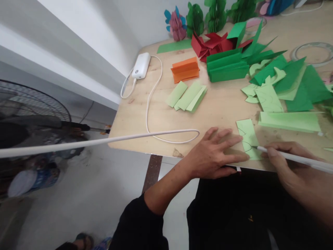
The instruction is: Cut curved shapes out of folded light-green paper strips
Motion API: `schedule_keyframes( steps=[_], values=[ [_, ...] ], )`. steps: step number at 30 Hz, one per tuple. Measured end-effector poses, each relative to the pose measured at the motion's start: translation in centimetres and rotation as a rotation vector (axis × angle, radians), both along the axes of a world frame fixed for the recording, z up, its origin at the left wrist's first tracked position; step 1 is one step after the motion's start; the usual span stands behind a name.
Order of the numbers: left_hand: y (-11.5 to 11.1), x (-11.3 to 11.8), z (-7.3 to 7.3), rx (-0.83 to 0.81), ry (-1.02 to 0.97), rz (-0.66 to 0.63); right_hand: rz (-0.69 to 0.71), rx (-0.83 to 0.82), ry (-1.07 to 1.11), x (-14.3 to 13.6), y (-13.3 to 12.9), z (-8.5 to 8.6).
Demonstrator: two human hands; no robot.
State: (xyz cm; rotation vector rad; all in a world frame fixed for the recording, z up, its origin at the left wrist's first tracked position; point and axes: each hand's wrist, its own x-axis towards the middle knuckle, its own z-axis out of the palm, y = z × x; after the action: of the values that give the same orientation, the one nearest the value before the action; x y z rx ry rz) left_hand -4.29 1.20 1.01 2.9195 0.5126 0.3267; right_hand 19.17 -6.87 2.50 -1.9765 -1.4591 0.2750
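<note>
A small folded piece of light green paper [248,133] lies at the table's front edge, with curved dark lines drawn on it. My left hand [214,154] rests flat with fingers spread, its fingertips on the paper's left side. On the other side, my right hand [293,166] is closed around a white pen [299,158], whose dark tip touches the paper near a curved line. Just behind lies a longer folded light green strip [288,121].
Folded light green [189,97], orange [185,70], dark green [227,66] and red papers [212,45] lie farther back. A white power bank [141,66] with a looping cable [147,114] is at left. Tape rolls [312,54] and paper figures [195,21] stand behind. A fan [33,100] is beside the table.
</note>
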Motion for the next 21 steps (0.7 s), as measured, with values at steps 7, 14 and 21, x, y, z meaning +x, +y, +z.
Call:
schedule_keyframes(
  steps=[7, 14, 21],
  values=[
    [-0.03, 0.16, 0.12, 0.015, 0.031, -0.001, -0.02, 0.041, 0.161, 0.2, 0.07, -0.24],
    [-0.16, 0.17, -0.01, 0.048, -0.005, 0.005, 0.057, 0.045, -0.013, 0.47, 0.25, -0.77],
    [-0.15, 0.17, 0.02, 0.047, -0.008, 0.006, 0.038, 0.043, -0.051, 0.4, 0.13, -1.01]
  ],
)
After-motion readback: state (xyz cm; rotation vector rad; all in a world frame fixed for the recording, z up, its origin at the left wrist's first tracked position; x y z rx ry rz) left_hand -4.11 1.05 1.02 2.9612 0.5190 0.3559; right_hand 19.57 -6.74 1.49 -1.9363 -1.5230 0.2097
